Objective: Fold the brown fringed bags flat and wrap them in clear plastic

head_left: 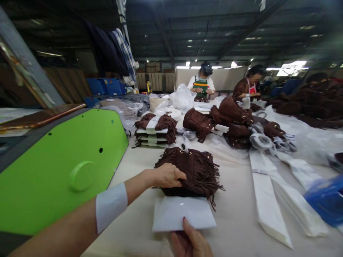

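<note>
A dark brown fringed bag (pixel 191 166) with metal eyelets lies on the table in front of me. My left hand (pixel 168 175) is closed on the near left edge of this bag, thumb and fingers pinching the brown material. Just below the bag's near edge, my right hand (pixel 191 241) grips a flat white sheet (pixel 183 212), its thumb on top and the fingers underneath. The sheet's far edge reaches the dark opening at the bag's near side; whether it goes inside cannot be made out.
Left stands a bright green machine panel (pixel 80 164). Behind the bag are stacked fringed pieces with white bands (pixel 155 130) and a heap of brown bags (pixel 233 117). White folded strips (pixel 270 200) and a blue plastic item (pixel 327 200) lie right. Two people work farther back.
</note>
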`<state>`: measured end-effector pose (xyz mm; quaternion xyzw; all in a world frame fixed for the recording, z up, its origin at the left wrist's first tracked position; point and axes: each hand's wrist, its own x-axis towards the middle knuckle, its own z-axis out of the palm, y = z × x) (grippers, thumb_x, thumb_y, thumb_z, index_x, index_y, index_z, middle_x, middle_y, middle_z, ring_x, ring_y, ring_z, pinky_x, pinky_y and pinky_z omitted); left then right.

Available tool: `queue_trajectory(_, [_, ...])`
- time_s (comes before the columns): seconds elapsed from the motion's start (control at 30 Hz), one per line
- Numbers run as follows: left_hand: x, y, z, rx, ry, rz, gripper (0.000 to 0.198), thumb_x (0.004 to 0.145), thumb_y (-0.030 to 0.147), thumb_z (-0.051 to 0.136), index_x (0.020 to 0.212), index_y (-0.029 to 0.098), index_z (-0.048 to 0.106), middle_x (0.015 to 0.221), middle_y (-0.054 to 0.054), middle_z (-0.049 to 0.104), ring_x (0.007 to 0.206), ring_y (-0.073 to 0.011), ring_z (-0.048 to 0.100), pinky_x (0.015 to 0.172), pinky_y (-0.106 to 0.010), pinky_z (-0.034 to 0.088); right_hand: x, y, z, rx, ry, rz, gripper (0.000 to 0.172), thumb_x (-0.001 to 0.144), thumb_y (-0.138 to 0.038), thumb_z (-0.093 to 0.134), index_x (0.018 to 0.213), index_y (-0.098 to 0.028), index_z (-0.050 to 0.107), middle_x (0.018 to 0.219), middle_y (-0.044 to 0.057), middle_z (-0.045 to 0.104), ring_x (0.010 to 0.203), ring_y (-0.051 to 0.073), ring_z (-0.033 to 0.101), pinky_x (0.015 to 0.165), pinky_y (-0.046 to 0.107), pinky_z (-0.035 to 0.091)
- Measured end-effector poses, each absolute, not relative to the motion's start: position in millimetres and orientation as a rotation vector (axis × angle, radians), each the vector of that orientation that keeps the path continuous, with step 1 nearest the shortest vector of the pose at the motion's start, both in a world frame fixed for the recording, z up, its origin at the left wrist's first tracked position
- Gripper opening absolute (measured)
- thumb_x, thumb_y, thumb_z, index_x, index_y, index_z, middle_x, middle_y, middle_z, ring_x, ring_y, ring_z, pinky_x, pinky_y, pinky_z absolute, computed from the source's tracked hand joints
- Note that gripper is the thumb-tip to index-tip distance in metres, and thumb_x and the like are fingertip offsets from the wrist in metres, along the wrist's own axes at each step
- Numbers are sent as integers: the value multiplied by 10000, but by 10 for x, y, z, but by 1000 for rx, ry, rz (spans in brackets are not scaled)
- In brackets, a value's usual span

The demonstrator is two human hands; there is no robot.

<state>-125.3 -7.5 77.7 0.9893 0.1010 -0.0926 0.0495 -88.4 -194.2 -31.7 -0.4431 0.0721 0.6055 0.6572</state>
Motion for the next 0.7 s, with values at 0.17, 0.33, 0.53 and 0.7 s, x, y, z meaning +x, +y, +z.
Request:
queue_trajectory(0.17, [-1223, -59, 851, 2986, 207, -337, 152, 804, 272, 569, 936, 263, 644, 805, 18, 689, 759, -155, 625, 563, -204, 357, -822, -1736, -130, -925, 387, 1335, 356, 533, -210, 811, 805, -161, 587, 731, 49, 713, 682, 175, 678, 648, 272, 581])
queue_trajectory(0.33, [-1210, -60, 886, 2989, 122, -340, 135, 780, 228, 573, 884, 242, 658, 833, 15, 688, 753, -149, 607, 550, -217, 339, -781, -1515, -2, -906, 328, 1246, 165, 697, -143, 672, 825, -153, 567, 713, 49, 710, 690, 163, 680, 691, 288, 580])
queue_trajectory(0.53, [-1258, -85, 867, 3055, 180, -323, 128, 802, 253, 554, 869, 242, 662, 800, 9, 688, 738, -154, 620, 511, -222, 323, -735, -1383, -34, -948, 277, 1248, 36, 739, -104, 592, 761, -126, 574, 653, 68, 694, 658, 155, 672, 672, 258, 570])
queue_trajectory(0.7, [-1301, -152, 794, 3093, 225, -268, 106, 800, 247, 565, 850, 214, 652, 787, -21, 691, 755, -190, 641, 529, -232, 380, -760, -1356, -98, -956, 205, 1237, 161, 642, -171, 704, 753, -128, 596, 691, 59, 689, 681, 153, 661, 706, 264, 555])
